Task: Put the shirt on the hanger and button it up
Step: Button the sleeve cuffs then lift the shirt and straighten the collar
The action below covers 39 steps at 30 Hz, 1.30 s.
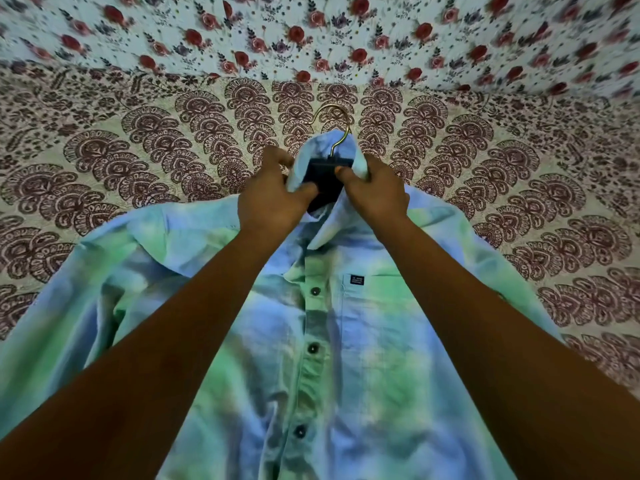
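Note:
A blue and green tie-dye shirt lies front up on the bed, its placket closed with three dark buttons showing. A black hanger sits inside the collar, and its gold hook points away from me. My left hand pinches the left side of the collar. My right hand grips the right side of the collar, thumb at the hanger's edge. The hanger's arms are hidden under the cloth.
The shirt rests on a cream bedspread printed with maroon paisley fans. Beyond it lies a white sheet with red roses. A small dark label marks the chest pocket.

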Tool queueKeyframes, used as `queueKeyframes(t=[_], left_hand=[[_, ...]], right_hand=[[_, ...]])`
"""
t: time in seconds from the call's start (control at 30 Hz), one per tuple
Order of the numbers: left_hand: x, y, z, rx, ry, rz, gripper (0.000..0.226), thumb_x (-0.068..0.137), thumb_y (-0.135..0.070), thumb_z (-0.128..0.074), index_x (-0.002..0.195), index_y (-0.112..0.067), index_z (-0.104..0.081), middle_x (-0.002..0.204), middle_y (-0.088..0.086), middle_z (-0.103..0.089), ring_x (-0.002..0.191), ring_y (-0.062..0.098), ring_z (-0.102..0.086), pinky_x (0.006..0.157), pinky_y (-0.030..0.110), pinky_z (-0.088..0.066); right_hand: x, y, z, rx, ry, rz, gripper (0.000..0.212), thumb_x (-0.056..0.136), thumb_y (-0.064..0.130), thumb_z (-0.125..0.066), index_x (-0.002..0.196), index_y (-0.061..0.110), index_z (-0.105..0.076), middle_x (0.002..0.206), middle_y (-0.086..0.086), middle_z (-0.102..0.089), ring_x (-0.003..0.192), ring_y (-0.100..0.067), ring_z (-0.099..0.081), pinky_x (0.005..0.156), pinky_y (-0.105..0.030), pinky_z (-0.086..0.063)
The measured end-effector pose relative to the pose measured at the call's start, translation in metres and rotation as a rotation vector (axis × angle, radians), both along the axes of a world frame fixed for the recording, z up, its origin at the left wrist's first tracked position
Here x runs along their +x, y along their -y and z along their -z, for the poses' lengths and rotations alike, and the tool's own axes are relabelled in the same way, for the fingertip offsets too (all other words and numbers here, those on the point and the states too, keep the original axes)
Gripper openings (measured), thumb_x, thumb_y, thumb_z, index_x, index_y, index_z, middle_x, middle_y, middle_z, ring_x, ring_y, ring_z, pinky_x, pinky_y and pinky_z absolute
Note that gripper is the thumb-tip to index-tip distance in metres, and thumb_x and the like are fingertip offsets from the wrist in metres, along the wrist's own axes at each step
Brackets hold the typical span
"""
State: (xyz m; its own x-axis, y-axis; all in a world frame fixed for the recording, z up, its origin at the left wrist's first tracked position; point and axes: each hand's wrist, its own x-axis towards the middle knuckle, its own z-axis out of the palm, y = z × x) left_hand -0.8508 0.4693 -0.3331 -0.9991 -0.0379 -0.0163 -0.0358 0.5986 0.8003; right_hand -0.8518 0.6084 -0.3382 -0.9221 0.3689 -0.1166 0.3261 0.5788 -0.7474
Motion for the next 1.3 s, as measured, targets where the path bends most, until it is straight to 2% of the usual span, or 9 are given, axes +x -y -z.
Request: queueKeyframes(t=[0.17, 0.5, 0.6, 0.73, 0.8, 0.93, 1.0, 1.13, 1.3], left_hand=[[0.007, 0.008, -0.019, -0.006, -0.09, -0.026, 0.028, 0.081, -0.029, -0.049, 0.058, -0.017, -0.039, 0.054, 0.0, -0.041, 0.054, 0.02, -0.039, 0.055, 0.029, -0.027], [0.002, 0.003, -0.035, 0.384, 0.193, -0.105, 0.027, 0.091, -0.026, -0.056, 0.069, -0.013, -0.05, 0.065, 0.01, -0.038, 0.059, 0.017, -0.035, 0.05, 0.02, -0.026], [-0.002, -0.002, -0.035, 0.46, 0.237, -0.13, 0.015, 0.088, -0.021, -0.062, 0.083, -0.008, -0.055, 0.082, 0.012, -0.047, 0.076, 0.018, -0.044, 0.067, 0.027, -0.034], [-0.009, 0.004, -0.026, 0.444, 0.313, -0.204, 0.028, 0.085, -0.02, -0.066, 0.064, -0.012, -0.051, 0.059, 0.004, -0.053, 0.053, 0.013, -0.05, 0.051, 0.014, -0.037], [-0.013, 0.006, -0.026, 0.436, 0.361, -0.222, 0.02, 0.084, -0.022, -0.067, 0.074, -0.01, -0.055, 0.062, 0.002, -0.052, 0.055, 0.012, -0.05, 0.044, 0.015, -0.038], [-0.024, 0.005, -0.024, 0.4, 0.367, -0.188, 0.022, 0.088, -0.019, -0.062, 0.07, -0.012, -0.052, 0.066, 0.004, -0.049, 0.058, 0.012, -0.046, 0.062, 0.019, -0.043], [-0.03, 0.007, -0.023, 0.386, 0.372, -0.158, 0.024, 0.088, -0.014, -0.061, 0.066, -0.014, -0.051, 0.066, 0.002, -0.049, 0.059, 0.011, -0.047, 0.065, 0.023, -0.043], [-0.034, 0.013, -0.028, 0.099, 0.278, -0.02, 0.02, 0.086, -0.011, -0.058, 0.068, -0.017, -0.057, 0.068, 0.0, -0.054, 0.038, -0.003, -0.051, 0.039, 0.01, -0.04], [-0.031, 0.015, -0.033, -0.204, 0.111, 0.023, 0.022, 0.081, -0.01, -0.062, 0.1, -0.002, -0.071, 0.101, 0.017, -0.069, 0.097, 0.028, -0.064, 0.087, 0.033, -0.05]], right_hand=[[0.022, -0.008, -0.019, -0.094, -0.12, 0.074, 0.045, 0.09, 0.027, -0.049, 0.05, 0.017, -0.031, 0.051, -0.002, -0.034, 0.057, -0.019, -0.036, 0.057, -0.032, -0.026], [0.021, -0.021, -0.047, -0.33, -0.01, 0.075, 0.033, 0.087, 0.012, -0.051, 0.056, 0.016, -0.042, 0.056, -0.004, -0.036, 0.059, -0.017, -0.037, 0.061, -0.028, -0.028], [0.016, -0.02, -0.056, -0.526, 0.147, 0.077, 0.017, 0.089, 0.015, -0.051, 0.072, 0.014, -0.05, 0.069, -0.003, -0.047, 0.065, -0.016, -0.047, 0.06, -0.024, -0.038], [0.012, -0.027, -0.044, -0.687, 0.334, 0.047, 0.015, 0.089, 0.026, -0.054, 0.076, 0.017, -0.056, 0.072, -0.002, -0.056, 0.066, -0.018, -0.054, 0.063, -0.025, -0.043], [0.011, -0.033, -0.038, -0.791, 0.373, 0.038, 0.017, 0.09, 0.025, -0.052, 0.076, 0.018, -0.058, 0.067, -0.002, -0.059, 0.062, -0.018, -0.057, 0.061, -0.024, -0.046], [0.008, -0.04, -0.036, -0.854, 0.36, 0.108, 0.027, 0.092, 0.018, -0.046, 0.067, 0.013, -0.056, 0.046, 0.001, -0.055, 0.052, -0.016, -0.051, 0.048, -0.017, -0.044], [0.007, -0.041, -0.036, -0.812, 0.33, 0.146, 0.027, 0.09, 0.011, -0.045, 0.064, 0.011, -0.05, 0.053, -0.002, -0.048, 0.048, -0.016, -0.045, 0.04, -0.014, -0.04], [0.007, -0.041, -0.032, -0.56, 0.237, 0.144, 0.021, 0.085, 0.003, -0.052, 0.066, 0.008, -0.048, 0.059, -0.007, -0.041, 0.044, -0.017, -0.043, 0.034, -0.015, -0.038], [0.009, -0.047, -0.033, -0.331, 0.331, 0.07, 0.021, 0.088, 0.011, -0.05, 0.068, 0.004, -0.049, 0.061, -0.014, -0.05, 0.048, -0.023, -0.049, 0.045, -0.025, -0.047]])
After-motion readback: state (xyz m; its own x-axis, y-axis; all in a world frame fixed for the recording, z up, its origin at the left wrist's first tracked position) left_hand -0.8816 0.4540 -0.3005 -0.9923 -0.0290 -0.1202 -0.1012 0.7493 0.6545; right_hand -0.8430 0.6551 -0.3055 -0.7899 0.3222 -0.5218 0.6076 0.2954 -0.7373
